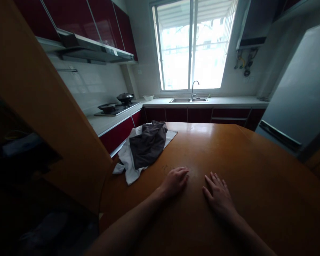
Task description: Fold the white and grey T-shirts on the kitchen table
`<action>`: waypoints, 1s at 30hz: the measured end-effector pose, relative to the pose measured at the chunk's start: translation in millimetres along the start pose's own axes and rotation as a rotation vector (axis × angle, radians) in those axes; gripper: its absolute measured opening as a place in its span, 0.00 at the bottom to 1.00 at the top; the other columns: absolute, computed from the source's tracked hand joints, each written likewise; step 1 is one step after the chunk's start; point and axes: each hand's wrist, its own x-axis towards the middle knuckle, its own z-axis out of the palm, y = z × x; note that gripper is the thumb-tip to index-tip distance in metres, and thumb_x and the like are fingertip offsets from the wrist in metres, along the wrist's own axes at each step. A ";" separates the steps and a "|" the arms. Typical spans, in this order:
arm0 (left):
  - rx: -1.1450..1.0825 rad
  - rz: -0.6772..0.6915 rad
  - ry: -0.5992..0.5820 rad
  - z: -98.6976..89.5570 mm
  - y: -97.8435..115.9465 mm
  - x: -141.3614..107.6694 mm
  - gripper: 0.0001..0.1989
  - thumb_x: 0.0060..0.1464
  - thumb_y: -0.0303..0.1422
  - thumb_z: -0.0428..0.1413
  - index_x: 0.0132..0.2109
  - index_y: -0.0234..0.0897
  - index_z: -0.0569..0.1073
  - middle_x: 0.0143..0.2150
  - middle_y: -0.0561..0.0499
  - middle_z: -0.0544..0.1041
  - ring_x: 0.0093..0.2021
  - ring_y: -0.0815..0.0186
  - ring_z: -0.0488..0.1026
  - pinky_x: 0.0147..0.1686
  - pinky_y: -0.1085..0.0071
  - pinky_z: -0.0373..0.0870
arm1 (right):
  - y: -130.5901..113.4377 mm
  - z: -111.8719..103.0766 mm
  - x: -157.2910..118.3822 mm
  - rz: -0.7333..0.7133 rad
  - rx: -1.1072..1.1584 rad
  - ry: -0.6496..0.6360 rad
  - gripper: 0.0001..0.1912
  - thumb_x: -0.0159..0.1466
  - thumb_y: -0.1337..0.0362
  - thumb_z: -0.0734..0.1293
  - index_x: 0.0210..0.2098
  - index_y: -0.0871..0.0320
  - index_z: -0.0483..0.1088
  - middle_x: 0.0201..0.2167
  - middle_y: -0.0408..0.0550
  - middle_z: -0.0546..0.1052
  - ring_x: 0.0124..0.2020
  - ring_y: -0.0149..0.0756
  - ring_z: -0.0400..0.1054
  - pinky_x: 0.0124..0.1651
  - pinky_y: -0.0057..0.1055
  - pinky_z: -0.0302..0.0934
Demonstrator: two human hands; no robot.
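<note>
My left hand rests on the wooden table, its fingers loosely curled inward, and no object shows in it. Flat on the tabletop to its right lies my right hand, fingers stretched out and slightly apart, holding nothing. Beyond my left hand, a crumpled dark grey cloth is heaped at the table's left edge. A white cloth lies under it, with its corners sticking out on both sides. Neither hand touches the cloths.
A wooden partition stands at the left. Past the table are a stove with a lidded pan and another pan, a white bowl, a sink under the window, and a fridge at the right.
</note>
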 end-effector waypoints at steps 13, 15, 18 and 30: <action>0.417 -0.502 0.569 -112.6 -119.9 54.1 0.26 0.61 0.34 0.56 0.64 0.32 0.65 0.68 0.37 0.64 0.69 0.52 0.58 0.67 0.56 0.56 | -2.2 1.5 2.1 0.017 0.036 0.038 0.30 0.70 0.53 0.55 0.67 0.59 0.63 0.72 0.53 0.56 0.73 0.46 0.43 0.72 0.49 0.36; 0.443 -0.595 0.538 -129.5 -129.3 72.2 0.32 0.59 0.36 0.59 0.66 0.30 0.62 0.69 0.34 0.61 0.69 0.48 0.56 0.66 0.54 0.56 | -1.1 0.9 2.9 0.013 0.048 0.032 0.30 0.70 0.53 0.55 0.66 0.59 0.64 0.72 0.53 0.56 0.73 0.46 0.44 0.72 0.48 0.36; 0.378 -0.697 0.451 -147.6 -138.8 94.7 0.33 0.58 0.34 0.60 0.67 0.31 0.62 0.62 0.33 0.71 0.62 0.47 0.67 0.59 0.56 0.64 | 0.5 0.3 4.1 0.008 0.065 0.024 0.30 0.70 0.53 0.55 0.66 0.59 0.65 0.71 0.53 0.56 0.73 0.46 0.44 0.72 0.49 0.37; 0.251 -0.560 0.419 -106.2 -107.7 127.0 0.27 0.55 0.19 0.56 0.62 0.23 0.69 0.57 0.31 0.74 0.55 0.52 0.74 0.56 0.65 0.68 | 1.4 -2.9 6.0 0.003 0.100 0.019 0.29 0.70 0.54 0.56 0.66 0.58 0.65 0.71 0.54 0.56 0.73 0.46 0.44 0.72 0.49 0.37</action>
